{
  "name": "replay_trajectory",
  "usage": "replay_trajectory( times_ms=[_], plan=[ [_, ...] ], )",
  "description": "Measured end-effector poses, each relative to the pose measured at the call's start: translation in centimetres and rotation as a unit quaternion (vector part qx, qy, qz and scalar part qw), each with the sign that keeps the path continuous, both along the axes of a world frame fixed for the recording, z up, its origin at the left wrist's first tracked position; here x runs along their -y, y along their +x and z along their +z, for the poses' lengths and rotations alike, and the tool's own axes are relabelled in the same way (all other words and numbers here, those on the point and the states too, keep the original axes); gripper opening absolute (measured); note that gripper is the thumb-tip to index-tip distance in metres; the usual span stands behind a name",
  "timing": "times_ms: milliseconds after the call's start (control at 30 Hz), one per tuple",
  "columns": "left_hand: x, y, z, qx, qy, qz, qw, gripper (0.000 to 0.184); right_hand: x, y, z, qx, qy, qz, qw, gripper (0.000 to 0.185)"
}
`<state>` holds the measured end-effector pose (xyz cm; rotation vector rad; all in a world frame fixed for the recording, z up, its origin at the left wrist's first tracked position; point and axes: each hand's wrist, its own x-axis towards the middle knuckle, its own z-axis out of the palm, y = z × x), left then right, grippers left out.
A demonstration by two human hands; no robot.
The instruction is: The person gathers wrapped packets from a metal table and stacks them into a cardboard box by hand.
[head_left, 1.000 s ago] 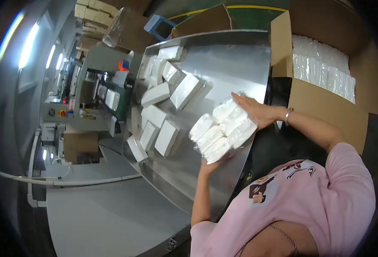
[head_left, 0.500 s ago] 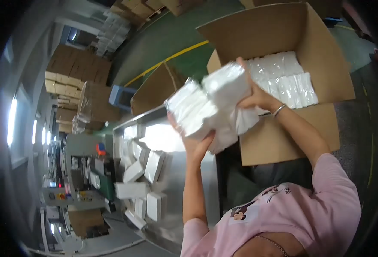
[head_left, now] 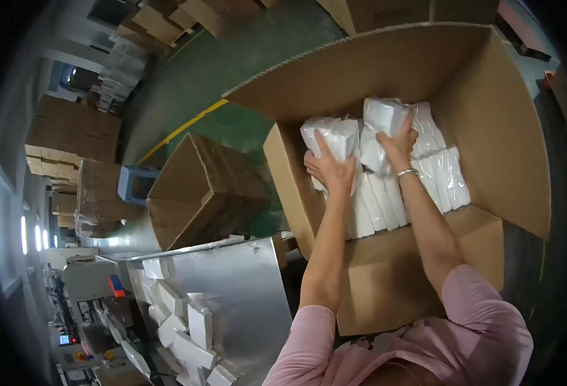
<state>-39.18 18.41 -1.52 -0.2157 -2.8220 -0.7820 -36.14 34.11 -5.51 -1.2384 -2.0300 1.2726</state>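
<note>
Inside a large open cardboard box, my left hand grips a bundle of white plastic-wrapped packs near the left wall. To its right, my right hand is closed around another white wrapped bundle, thumb on the near side. A bracelet circles my right wrist. Below and beside both hands, upright rows of similar white packs line the box. The undersides of the held bundles and some fingertips are hidden.
A metal table at lower left carries several loose white packs. Beyond it stand an open carton and a blue plastic bin. Machinery is at far left. Stacked cartons stand at the back left.
Both hands have carried the white packs from above the table's edge, rightward into the cardboard box. The view has turned toward the box.
</note>
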Motion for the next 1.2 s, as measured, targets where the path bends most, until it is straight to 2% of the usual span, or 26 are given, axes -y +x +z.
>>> replay_trajectory(
  times_ms=[67,200,267,367,400,500,633,700,733,800,867,900,1000,1033,1133,1200],
  plan=[
    [-1.0,-1.4,-2.9,-0.002,-0.027,0.039,0.999,0.102,2.0,-2.6,-0.6,0.133,0.121,0.005,0.984,0.113],
    [-2.3,-4.9,-6.1,0.037,-0.071,0.053,0.995,0.098,4.5,-5.0,-3.5,0.229,0.257,0.119,0.931,0.114],
    [-2.7,-5.6,-7.3,0.056,-0.097,0.045,0.993,0.098,4.1,-5.5,-3.9,0.26,0.232,0.155,0.924,0.111],
    [-2.8,-4.7,-8.9,0.018,-0.064,0.025,0.997,0.094,2.3,-6.0,-4.0,0.325,0.208,0.159,0.909,0.108],
    [-2.3,-4.2,-9.0,-0.003,-0.06,0.016,0.998,0.093,1.5,-6.5,-4.4,0.329,0.196,0.142,0.913,0.107],
    [-1.6,-0.9,-8.3,0.045,-0.112,-0.002,0.993,0.094,1.1,-8.1,-5.1,0.347,0.148,0.106,0.92,0.105],
    [-0.3,-0.4,-9.8,0.043,-0.118,-0.023,0.992,0.096,5.7,-6.6,-4.4,0.291,0.23,0.254,0.893,0.108],
    [-0.1,-0.4,-9.8,0.053,-0.124,-0.034,0.99,0.1,2.3,-4.6,-5.0,0.184,0.208,0.225,0.934,0.113],
    [-0.4,-0.4,-9.5,0.048,-0.094,-0.022,0.994,0.096,0.6,-4.0,-5.3,0.127,0.199,0.213,0.948,0.116],
    [-1.2,-0.1,-9.1,0.045,-0.041,0.003,0.998,0.089,-1.2,-3.4,-6.3,0.139,0.089,0.242,0.956,0.121],
    [-2.3,-0.6,-8.3,-0.004,-0.023,-0.059,0.998,0.073,-2.2,-3.5,-7.7,0.147,-0.028,0.261,0.954,0.126],
    [-2.5,-0.8,-8.2,-0.026,-0.017,-0.088,0.996,0.065,-1.5,-3.3,-7.3,0.161,-0.035,0.271,0.948,0.124],
    [-3.4,-2.9,-8.8,-0.036,-0.128,-0.167,0.977,0.048,0.5,-3.1,-8.1,0.138,-0.008,0.256,0.957,0.117],
    [-3.4,-3.6,-9.2,-0.055,-0.109,-0.152,0.981,0.047,1.1,-2.7,-8.1,0.144,0.027,0.253,0.956,0.111],
    [-3.3,-5.6,-9.9,-0.022,-0.188,-0.174,0.966,0.05,2.1,-2.9,-7.9,0.194,0.064,0.22,0.954,0.11],
    [-3.6,-6.0,-9.9,0.0,-0.19,-0.186,0.964,0.055,2.0,-3.3,-8.4,0.218,0.059,0.212,0.951,0.114]
  ],
)
